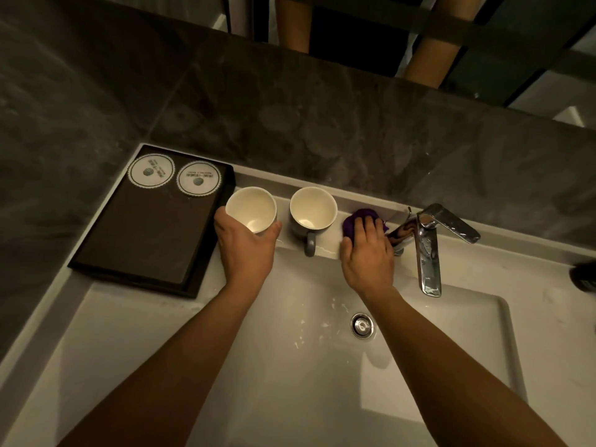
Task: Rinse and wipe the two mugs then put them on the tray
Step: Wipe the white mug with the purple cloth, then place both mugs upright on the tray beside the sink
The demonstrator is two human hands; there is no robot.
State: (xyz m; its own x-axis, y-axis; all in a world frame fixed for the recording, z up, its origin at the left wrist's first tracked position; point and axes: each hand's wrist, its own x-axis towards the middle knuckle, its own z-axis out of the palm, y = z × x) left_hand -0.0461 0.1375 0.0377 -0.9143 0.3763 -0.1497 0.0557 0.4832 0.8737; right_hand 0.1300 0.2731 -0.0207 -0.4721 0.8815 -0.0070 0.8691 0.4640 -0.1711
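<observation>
The left mug point(251, 209) is being held upright by the left grip point(246, 250), whose fingers and thumb are being curled round its wall from the near side. It is being kept just beside the tray point(145, 246), over the back ledge of the white table point(258, 177); whether its base is touching the ledge cannot be told. The right mug point(312, 209) is being left standing upright on that same ledge, near the left mug but apart from it, with its grey handle being pointed toward the person. The purple cloth point(362, 216) is being covered by the right grip point(367, 253), whose fingers are being bent over the wad, between the right mug and the chrome tap point(429, 256). 2 round paper coasters point(151, 171) are being carried side by side at the far end of the dark tray. Water droplets are being shown scattered around the drain point(362, 324) in the sink basin point(193, 366).
</observation>
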